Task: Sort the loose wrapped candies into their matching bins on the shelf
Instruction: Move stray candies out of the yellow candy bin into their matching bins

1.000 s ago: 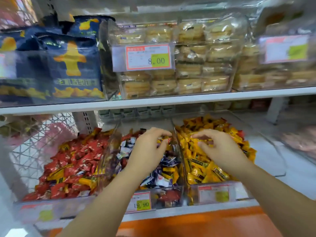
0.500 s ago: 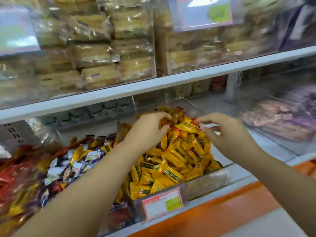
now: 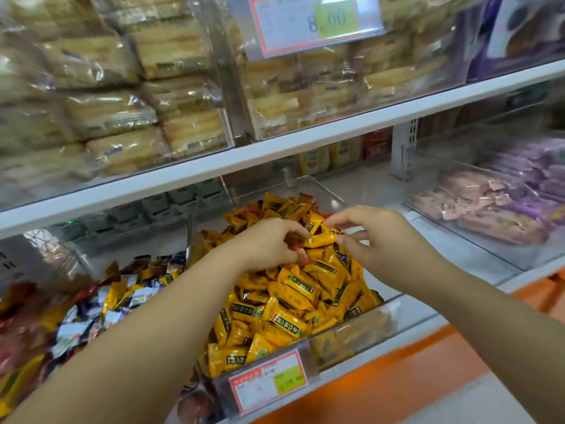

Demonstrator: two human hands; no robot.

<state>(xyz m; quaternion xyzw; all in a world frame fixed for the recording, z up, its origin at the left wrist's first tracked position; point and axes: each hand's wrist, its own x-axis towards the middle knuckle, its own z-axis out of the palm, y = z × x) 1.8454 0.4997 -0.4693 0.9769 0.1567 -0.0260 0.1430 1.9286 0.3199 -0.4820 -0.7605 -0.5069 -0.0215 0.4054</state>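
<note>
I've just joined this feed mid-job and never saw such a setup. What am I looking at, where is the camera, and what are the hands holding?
There is no machine here, only a person's two bare hands. One wide-angle camera on their head looks down at a shop shelf. The left hand and right hand meet over a clear bin heaped with yellow sweets. The right hand pinches one yellow candy. The left hand seems to grip a red-wrapped piece. To the left lie mixed candies, to the right pink packets, and above them wrapped cakes.
</note>
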